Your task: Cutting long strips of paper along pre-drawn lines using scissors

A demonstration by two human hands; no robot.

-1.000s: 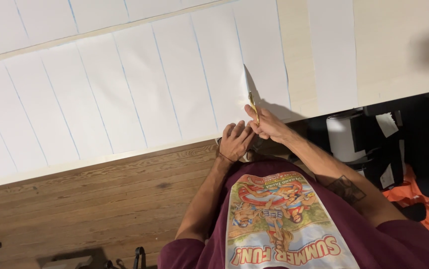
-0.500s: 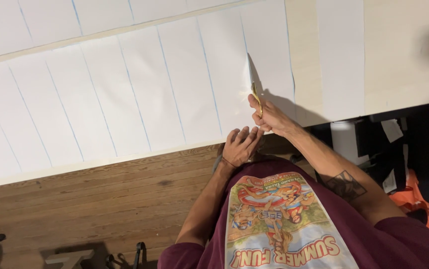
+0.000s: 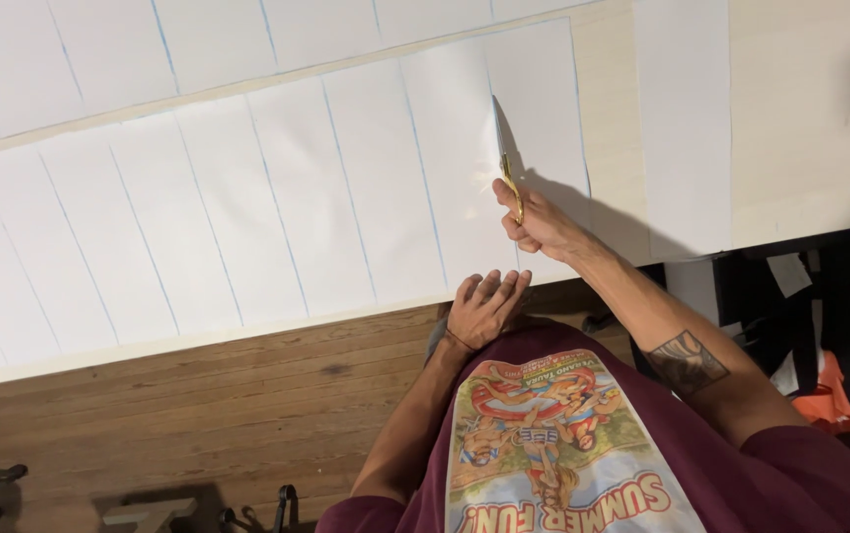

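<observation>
White paper [image 3: 247, 197] lies flat on the table [image 3: 820, 118] — a long sheet that runs from the left side almost to the right, with thin blue lines [image 3: 425, 188] drawn across it from the near edge to the far edge. The right hand [image 3: 539, 222] is closed around gold scissors [image 3: 511, 183], and the blades point away from the person, along one blue line near the right end of the sheet. A slit shows there, from the near edge up to the blades. The rest of that line lies straight ahead of the scissors, toward the far edge.

The left hand [image 3: 484, 308] rests at the near edge of the table, fingers spread flat and holding nothing, just left of the slit. So the right hand is the one closer to the uncut part — the left sits behind it. One narrow white strip [image 3: 682, 128] lies apart to the right, its long side also running near to far.
</observation>
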